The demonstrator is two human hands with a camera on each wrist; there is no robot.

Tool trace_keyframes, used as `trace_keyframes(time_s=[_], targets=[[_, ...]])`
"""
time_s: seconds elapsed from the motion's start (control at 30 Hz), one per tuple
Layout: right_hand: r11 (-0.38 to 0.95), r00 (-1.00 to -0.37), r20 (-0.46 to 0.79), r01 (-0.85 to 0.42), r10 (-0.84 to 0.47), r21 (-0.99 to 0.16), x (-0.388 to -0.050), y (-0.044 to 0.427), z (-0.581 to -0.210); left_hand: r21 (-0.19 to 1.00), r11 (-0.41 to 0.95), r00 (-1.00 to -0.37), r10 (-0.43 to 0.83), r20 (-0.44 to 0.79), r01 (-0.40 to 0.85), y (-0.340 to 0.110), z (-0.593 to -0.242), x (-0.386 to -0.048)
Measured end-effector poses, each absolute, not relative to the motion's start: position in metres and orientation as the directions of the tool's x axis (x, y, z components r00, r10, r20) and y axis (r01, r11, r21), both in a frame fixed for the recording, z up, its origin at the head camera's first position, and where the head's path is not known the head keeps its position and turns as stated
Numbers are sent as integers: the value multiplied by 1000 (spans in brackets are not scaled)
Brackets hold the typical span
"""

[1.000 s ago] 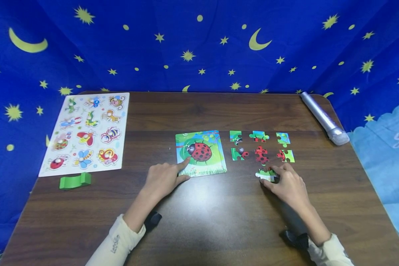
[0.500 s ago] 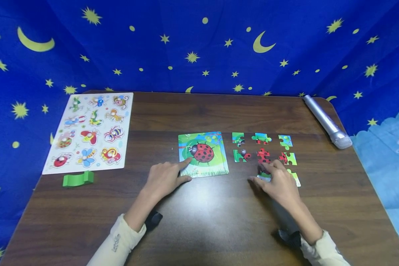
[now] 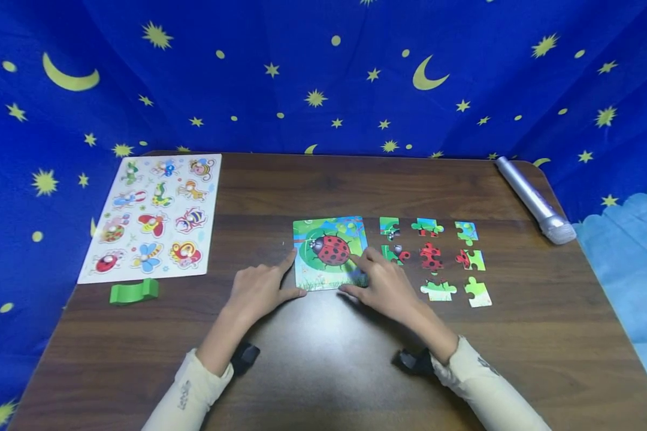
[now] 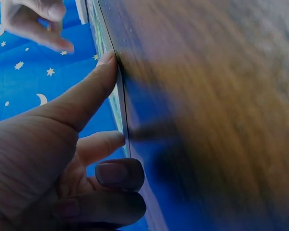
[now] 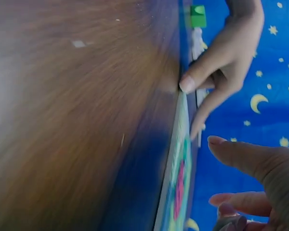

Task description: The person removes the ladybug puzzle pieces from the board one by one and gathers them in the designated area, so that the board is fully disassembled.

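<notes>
A square ladybug puzzle board (image 3: pixel 331 257) lies flat on the table. My left hand (image 3: pixel 257 291) touches its left side, index finger along the edge and thumb at the near left corner. In the left wrist view, the fingertips (image 4: pixel 106 57) meet the board's edge. Over the board's near right corner is my right hand (image 3: pixel 386 282), index finger and thumb spread, nothing held. The right wrist view shows its thumb (image 5: pixel 216 142) apart from the board. Several loose jigsaw pieces are laid in rows to the right, among them a red spotted piece (image 3: pixel 431 256) and a grassy piece (image 3: pixel 438 290).
A white insect peg board (image 3: pixel 153 218) lies at the left, with a green wavy block (image 3: pixel 134 292) by its near edge. On the far right rests a silver microphone (image 3: pixel 534 200). A blue starry cloth (image 3: pixel 280 72) hangs behind the wooden table (image 3: pixel 313 371).
My right hand has let go of the grassy piece in the bottom row and moved left to the board. My left index finger has slid from the board's face to its left edge.
</notes>
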State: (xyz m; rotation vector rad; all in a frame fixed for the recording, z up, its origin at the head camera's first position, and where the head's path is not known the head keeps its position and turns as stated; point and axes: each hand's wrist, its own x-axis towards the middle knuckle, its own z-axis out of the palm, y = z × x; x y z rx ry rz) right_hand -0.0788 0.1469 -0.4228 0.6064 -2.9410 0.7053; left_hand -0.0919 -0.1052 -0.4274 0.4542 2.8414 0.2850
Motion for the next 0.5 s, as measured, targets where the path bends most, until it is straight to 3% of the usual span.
trace_keyframes(time_s=[0.23, 0.5], targets=[[751, -854, 124, -506, -505, -424, -97, 118, -431, 217, 935, -922, 325, -211, 280, -105, -428, -94], [742, -819, 104, -558, -564, -372, -108, 108, -438, 237, 931, -915, 331, -229, 277, -106, -427, -95]])
